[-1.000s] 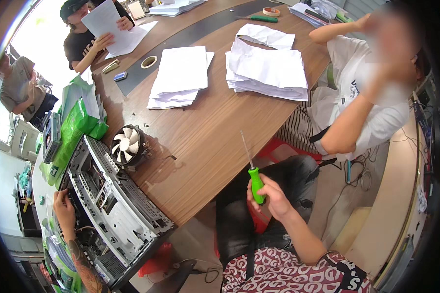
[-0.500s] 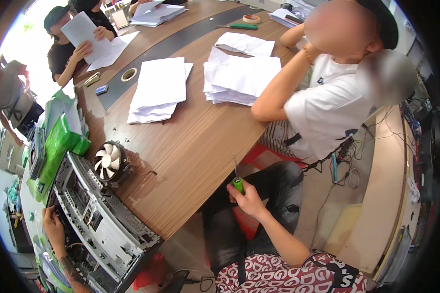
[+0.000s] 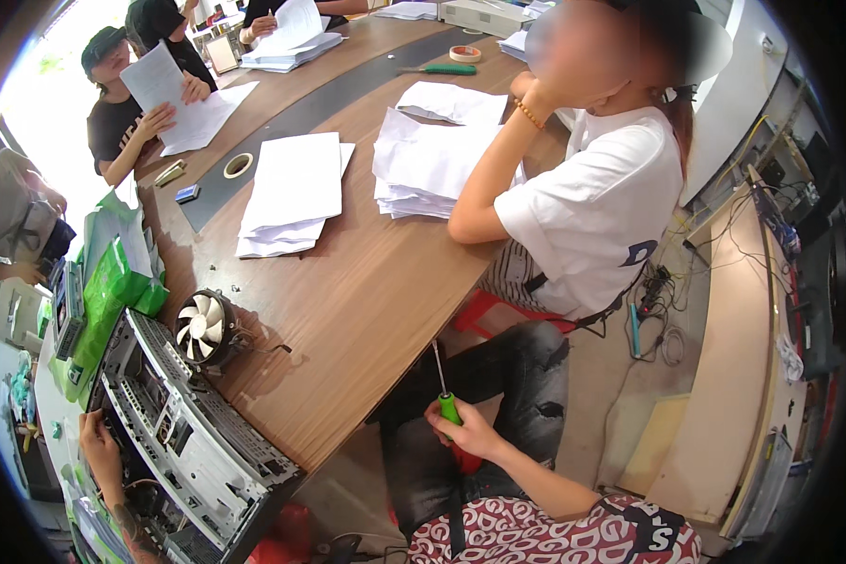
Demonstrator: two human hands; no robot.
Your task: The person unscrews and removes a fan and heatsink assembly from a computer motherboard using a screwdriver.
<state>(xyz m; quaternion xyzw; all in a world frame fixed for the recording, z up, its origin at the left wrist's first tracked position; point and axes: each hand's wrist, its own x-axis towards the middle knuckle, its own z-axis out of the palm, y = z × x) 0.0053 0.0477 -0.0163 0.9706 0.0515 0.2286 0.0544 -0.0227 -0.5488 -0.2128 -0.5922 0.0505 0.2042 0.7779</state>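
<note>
My right hand is wrapped round the green handle of a screwdriver, held over my lap beside the table edge. Its thin metal shaft points up and away. At the left, my left hand has its fingers curled on the side of an opened computer case, a silver and black metal frame. The case lies tilted at the table's near left corner. Just beyond it stands a round cooling fan with white blades and a short cable. A few tiny dark parts lie on the wood behind the fan.
Paper stacks lie on the wooden table. Tape rolls and a green-handled tool lie farther off. Green packages stand left. A person in a white shirt sits at the right; others handle papers beyond.
My right hand has lowered slightly with the screwdriver, whose shaft now shows more plainly. My left hand stays at the case. The person in white has turned and the whole view has shifted a little.
</note>
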